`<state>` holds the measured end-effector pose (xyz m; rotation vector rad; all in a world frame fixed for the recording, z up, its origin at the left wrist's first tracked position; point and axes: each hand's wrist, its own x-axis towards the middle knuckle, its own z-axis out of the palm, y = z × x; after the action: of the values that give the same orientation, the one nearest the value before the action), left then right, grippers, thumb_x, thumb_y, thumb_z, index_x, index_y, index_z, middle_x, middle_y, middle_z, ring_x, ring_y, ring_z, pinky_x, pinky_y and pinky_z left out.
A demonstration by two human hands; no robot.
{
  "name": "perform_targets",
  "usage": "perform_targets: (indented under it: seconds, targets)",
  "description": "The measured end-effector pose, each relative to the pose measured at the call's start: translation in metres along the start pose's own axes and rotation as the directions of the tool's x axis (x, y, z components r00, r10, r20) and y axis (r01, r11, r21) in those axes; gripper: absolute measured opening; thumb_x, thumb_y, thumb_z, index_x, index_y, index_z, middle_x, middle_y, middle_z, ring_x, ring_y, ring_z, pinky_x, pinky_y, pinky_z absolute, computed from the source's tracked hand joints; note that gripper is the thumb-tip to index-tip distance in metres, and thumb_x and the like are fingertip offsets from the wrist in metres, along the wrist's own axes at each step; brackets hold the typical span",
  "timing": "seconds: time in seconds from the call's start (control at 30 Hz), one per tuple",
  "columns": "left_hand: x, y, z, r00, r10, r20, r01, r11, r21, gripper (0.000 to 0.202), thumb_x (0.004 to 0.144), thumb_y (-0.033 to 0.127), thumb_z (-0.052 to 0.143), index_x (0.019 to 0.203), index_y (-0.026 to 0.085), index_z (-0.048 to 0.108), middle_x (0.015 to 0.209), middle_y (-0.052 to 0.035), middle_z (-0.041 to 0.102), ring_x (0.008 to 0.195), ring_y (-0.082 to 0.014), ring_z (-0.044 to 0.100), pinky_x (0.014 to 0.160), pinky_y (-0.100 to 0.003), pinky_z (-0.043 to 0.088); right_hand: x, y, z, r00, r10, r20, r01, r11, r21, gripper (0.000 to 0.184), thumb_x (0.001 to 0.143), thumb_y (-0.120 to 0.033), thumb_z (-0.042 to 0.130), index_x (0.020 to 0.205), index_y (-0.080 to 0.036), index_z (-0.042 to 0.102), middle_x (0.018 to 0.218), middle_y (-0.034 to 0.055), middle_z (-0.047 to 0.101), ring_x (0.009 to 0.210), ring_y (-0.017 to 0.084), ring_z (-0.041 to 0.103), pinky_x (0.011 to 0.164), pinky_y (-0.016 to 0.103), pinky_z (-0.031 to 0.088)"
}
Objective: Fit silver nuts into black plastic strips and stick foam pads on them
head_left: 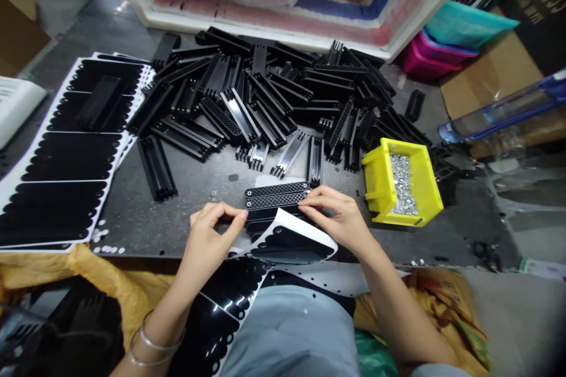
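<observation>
Two black plastic bars with a cross-hatched face [276, 195] lie side by side near the table's front edge. Just below them, a dark smooth strip [269, 212] spans the gap between my hands. My left hand [216, 230] pinches its left end with thumb and index finger. At the other end, the fingertips of my right hand [333, 212] are closed on it. A white-backed sheet of black stickers [292, 241] curls up under my hands and hangs over the edge onto my lap. The bars partly hidden beneath the strip are hard to make out.
Several black bars [265, 100] lie heaped across the table. Stacked sticker sheets [66, 156] are at left, with one bar on top. A yellow bin [378, 188] of small metal parts [402, 182] stands at right. A large white-rimmed tray [265, 17] is behind.
</observation>
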<state>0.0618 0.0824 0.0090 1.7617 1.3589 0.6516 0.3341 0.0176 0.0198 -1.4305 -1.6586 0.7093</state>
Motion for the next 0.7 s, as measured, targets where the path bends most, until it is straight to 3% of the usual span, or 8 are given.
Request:
perform_targets:
  seconds: [0.1,0.2,0.3,0.4,0.47,0.57,0.63,0.7]
  targets:
    - [0.0,-0.002,-0.001,1.0,0.019,-0.011,-0.019,1.0,0.015,0.023,0.088,0.043,0.066,0.074,0.027,0.072,0.077,0.0005,0.074,0.08,-0.0217,0.065,0.084,-0.038,0.044,-0.003,0.001,0.001,0.999,-0.037,0.004,0.037,0.999,-0.037,0.013,0.098,-0.02,0.067,0.103,-0.023,0.078,0.095,0.005,0.069,0.086,0.016,0.068,0.077,0.032,0.058]
    - [0.0,-0.005,-0.001,0.999,0.03,-0.016,-0.03,0.999,0.041,0.023,0.09,0.044,0.067,0.076,0.027,0.073,0.078,0.0008,0.074,0.079,-0.0217,0.065,0.086,-0.039,0.044,-0.012,-0.003,-0.005,0.987,-0.051,-0.151,0.027,0.987,-0.156,0.016,0.098,-0.02,0.065,0.107,-0.024,0.078,0.097,0.0058,0.062,0.085,0.017,0.064,0.075,0.034,0.057]
    - [-0.002,-0.006,0.0,0.998,0.052,-0.034,-0.049,0.994,0.099,0.024,0.092,0.045,0.067,0.079,0.027,0.073,0.08,0.0007,0.074,0.081,-0.0224,0.065,0.092,-0.042,0.042,-0.027,-0.015,-0.015,0.959,0.033,-0.281,-0.077,0.986,-0.149,0.017,0.1,-0.02,0.063,0.108,-0.025,0.077,0.098,0.0054,0.062,0.088,0.018,0.065,0.08,0.035,0.056]
    - [-0.009,0.005,0.001,0.978,0.162,-0.133,-0.131,0.968,0.215,0.019,0.094,0.042,0.068,0.086,0.026,0.073,0.089,-0.0011,0.075,0.091,-0.0249,0.066,0.099,-0.046,0.038,-0.04,-0.032,-0.015,0.989,0.067,-0.13,-0.081,0.991,-0.108,0.022,0.1,-0.025,0.064,0.121,-0.028,0.073,0.115,0.0065,0.069,0.109,0.023,0.065,0.097,0.043,0.053]
    - [-0.017,0.022,-0.001,0.945,0.278,-0.175,-0.227,0.938,0.264,0.013,0.098,0.036,0.066,0.093,0.026,0.072,0.097,-0.002,0.076,0.099,-0.0252,0.066,0.102,-0.046,0.036,-0.045,-0.042,-0.006,0.999,0.036,-0.025,-0.038,0.994,-0.1,0.036,0.098,-0.029,0.068,0.135,-0.03,0.065,0.123,0.0064,0.071,0.116,0.025,0.063,0.103,0.048,0.05]
    - [-0.033,0.049,-0.002,0.925,0.38,0.007,-0.378,0.918,0.121,0.017,0.104,0.03,0.056,0.105,0.027,0.073,0.1,-0.0008,0.077,0.097,-0.0208,0.069,0.093,-0.037,0.046,-0.051,-0.049,0.012,0.998,0.043,-0.051,-0.043,0.999,0.008,0.043,0.098,-0.03,0.07,0.139,-0.031,0.061,0.117,0.0044,0.074,0.107,0.022,0.067,0.098,0.044,0.054]
    - [-0.04,0.063,0.002,0.921,0.367,0.131,-0.369,0.929,-0.01,0.016,0.103,0.032,0.058,0.105,0.027,0.073,0.098,0.0,0.078,0.088,-0.0184,0.071,0.081,-0.031,0.051,-0.058,-0.051,0.018,0.983,0.102,-0.153,-0.09,0.993,0.08,0.045,0.098,-0.028,0.069,0.141,-0.032,0.059,0.122,0.0051,0.072,0.106,0.021,0.069,0.095,0.039,0.057]
    - [-0.04,0.069,0.011,0.942,0.304,0.145,-0.3,0.953,-0.049,0.013,0.099,0.034,0.064,0.102,0.025,0.073,0.094,-0.0001,0.078,0.081,-0.0182,0.071,0.074,-0.03,0.053,-0.066,-0.051,0.016,0.964,0.12,-0.239,-0.114,0.993,0.039,0.051,0.098,-0.025,0.068,0.146,-0.034,0.054,0.13,0.0073,0.067,0.114,0.023,0.067,0.097,0.039,0.057]
